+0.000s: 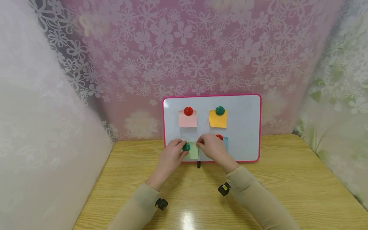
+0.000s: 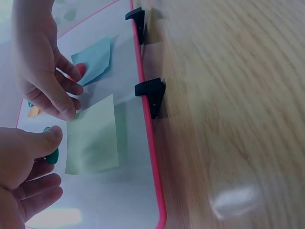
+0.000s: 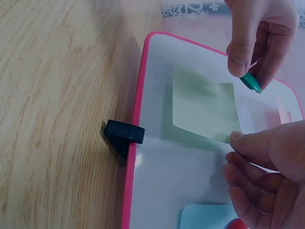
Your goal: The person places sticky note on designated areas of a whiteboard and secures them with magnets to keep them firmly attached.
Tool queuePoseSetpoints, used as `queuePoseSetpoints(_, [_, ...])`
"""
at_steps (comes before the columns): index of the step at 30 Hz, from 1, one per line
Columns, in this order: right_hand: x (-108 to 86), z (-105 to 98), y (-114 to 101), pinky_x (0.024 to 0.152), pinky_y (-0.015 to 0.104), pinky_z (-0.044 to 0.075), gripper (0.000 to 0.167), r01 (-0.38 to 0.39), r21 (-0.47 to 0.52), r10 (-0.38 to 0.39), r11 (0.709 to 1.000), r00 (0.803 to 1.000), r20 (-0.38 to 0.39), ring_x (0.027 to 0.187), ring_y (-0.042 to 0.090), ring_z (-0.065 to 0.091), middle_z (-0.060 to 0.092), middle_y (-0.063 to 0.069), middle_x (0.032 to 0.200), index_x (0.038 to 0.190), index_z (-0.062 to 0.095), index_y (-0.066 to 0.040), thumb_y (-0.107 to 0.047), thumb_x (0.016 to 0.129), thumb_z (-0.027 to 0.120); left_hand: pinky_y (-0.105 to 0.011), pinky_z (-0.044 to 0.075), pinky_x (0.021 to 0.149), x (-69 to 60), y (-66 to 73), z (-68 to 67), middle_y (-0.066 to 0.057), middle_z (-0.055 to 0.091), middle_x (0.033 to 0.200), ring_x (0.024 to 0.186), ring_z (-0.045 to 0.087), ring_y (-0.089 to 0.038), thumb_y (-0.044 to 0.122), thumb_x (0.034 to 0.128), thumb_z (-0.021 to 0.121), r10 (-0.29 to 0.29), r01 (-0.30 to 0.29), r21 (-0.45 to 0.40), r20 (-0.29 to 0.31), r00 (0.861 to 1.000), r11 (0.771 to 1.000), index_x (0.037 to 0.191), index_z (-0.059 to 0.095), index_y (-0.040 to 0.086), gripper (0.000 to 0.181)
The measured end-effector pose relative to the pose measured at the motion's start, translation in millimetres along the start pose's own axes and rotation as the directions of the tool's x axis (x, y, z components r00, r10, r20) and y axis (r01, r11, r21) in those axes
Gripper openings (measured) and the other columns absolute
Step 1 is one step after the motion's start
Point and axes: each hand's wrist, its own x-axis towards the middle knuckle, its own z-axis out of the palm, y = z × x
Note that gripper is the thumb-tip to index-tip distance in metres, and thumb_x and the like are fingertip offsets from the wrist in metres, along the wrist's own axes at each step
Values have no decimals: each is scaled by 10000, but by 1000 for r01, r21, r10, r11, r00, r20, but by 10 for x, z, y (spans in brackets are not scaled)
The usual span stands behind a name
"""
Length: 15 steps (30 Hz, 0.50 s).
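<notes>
My left hand (image 1: pixel 170 156) pinches a round green magnet (image 3: pixel 250 82) between thumb and fingers, at the upper left of a pale green sticky note (image 2: pixel 93 138). In the right wrist view the magnet is tilted and looks apart from the paper. My right hand (image 1: pixel 213 147) pinches the note's upper right corner between thumb and index finger, its other fingers loosely curled. The note lies against the lower part of a white magnetic board (image 1: pixel 244 127) with a pink frame. Behind the right hand, a blue note (image 2: pixel 95 57) hangs under a red magnet (image 1: pixel 219 137), partly hidden.
Higher on the board, a pink note (image 1: pixel 187 120) hangs under a red magnet (image 1: pixel 188 111), and an orange note (image 1: pixel 218 120) under a green magnet (image 1: pixel 219 111). Black clip feet (image 3: pixel 125 132) hold the board's lower edge on the wooden table (image 1: pixel 184 188). A floral curtain (image 1: pixel 184 57) hangs behind.
</notes>
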Motion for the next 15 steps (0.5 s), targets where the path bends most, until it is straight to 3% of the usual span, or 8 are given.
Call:
queuePoseSetpoints(10, [36, -19, -4, 705, 350, 580, 128, 14, -21, -15, 1000, 999, -33, 768, 163, 642, 746, -2, 909, 990, 814, -106, -229, 1007, 786, -348, 618, 893, 106, 53, 79, -87, 698, 1168, 1057, 674, -253, 194, 921, 867, -52, 52, 30, -5, 999, 998, 1267, 753, 10, 408])
queuePoseSetpoints(15, [65, -20, 2, 726, 369, 587, 136, 11, -33, -12, 999, 999, -37, 789, 170, 653, 754, 2, 932, 1007, 817, -112, -241, 1015, 776, -348, 610, 923, 158, 77, 93, -101, 697, 1174, 1077, 677, -264, 179, 928, 857, -45, 45, 46, -21, 999, 998, 1265, 746, -4, 398])
